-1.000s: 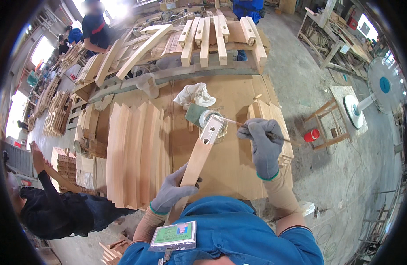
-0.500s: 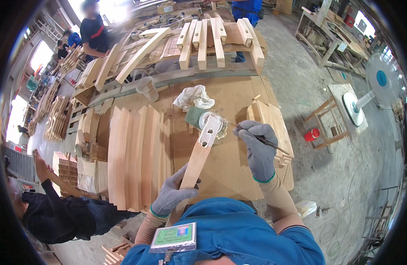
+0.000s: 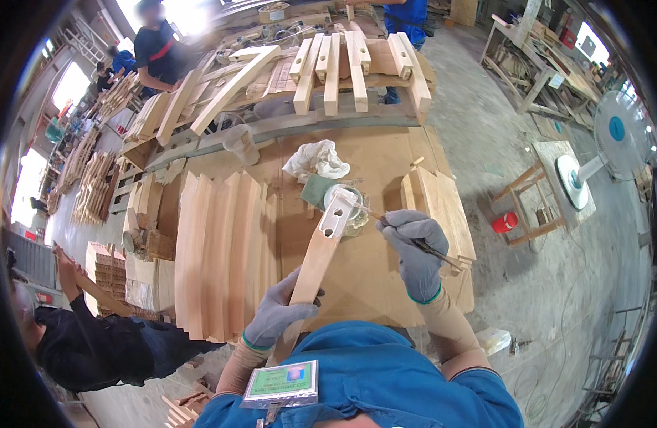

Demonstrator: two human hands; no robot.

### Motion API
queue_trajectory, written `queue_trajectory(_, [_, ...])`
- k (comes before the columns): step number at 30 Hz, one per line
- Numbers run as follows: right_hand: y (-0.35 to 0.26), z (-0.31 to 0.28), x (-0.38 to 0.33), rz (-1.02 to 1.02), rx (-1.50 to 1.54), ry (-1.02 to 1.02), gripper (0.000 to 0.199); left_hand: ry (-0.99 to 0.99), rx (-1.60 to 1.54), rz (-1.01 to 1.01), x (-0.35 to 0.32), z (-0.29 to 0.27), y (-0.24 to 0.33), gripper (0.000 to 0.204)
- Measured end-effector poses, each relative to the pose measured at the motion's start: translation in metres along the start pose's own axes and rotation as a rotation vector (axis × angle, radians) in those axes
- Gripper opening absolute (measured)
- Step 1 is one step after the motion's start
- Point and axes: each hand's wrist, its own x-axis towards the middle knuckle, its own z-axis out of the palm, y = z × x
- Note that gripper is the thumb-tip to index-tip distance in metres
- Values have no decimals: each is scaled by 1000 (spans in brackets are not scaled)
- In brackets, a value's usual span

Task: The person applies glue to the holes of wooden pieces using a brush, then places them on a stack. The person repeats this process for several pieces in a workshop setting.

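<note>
My left hand (image 3: 280,308), in a grey glove, is closed around the lower part of a pale wooden bar (image 3: 315,267). The bar tilts up and away, its far end marked by two holes and a wet-looking whitish coating. In my gloved right hand (image 3: 415,246) is a thin brush (image 3: 434,251), pinched like a pen. Its tip end reaches the right edge of the bar's coated end; whether it touches I cannot tell. Partly hidden behind that end stands a clear jar (image 3: 357,222). Beside the jar sits a green block (image 3: 317,191).
Cardboard (image 3: 371,285) covers the bench. Wooden bars (image 3: 225,257) lie stacked at left, more wooden pieces (image 3: 442,210) at right. A white cloth (image 3: 315,159) and a plastic cup (image 3: 240,145) sit farther back. A fan (image 3: 574,182) stands at right; a co-worker (image 3: 107,342) is at left.
The brush tip has moved left toward the bar's coated end, with my right hand shifting slightly. My left hand keeps its hold on the bar, almost unmoved.
</note>
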Motion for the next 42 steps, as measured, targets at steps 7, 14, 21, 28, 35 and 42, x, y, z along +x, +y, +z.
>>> queue_trajectory(7, [-8, 1, 4, -88, -45, -61, 28, 32, 75, 16, 4, 3, 4, 76])
queue_trajectory(14, [1, -3, 7, -181, -174, -160, 25, -11, 47, 7, 9, -5, -3, 78])
queue_trajectory(21, [-6, -5, 9, -189, -90, -279, 23, 19, 35, 1, 8, -3, 0, 76])
queue_trajectory(28, [-2, -6, 12, -301, -356, -132, 22, -17, 0, -18, 8, -5, 1, 72])
queue_trajectory(35, [13, -27, -7, -104, -591, -190, 26, 180, 17, 208, 28, -7, 11, 62])
queue_trajectory(42, [52, -37, -81, 238, -475, -405, 67, 258, -74, 618, 69, 22, 56, 40])
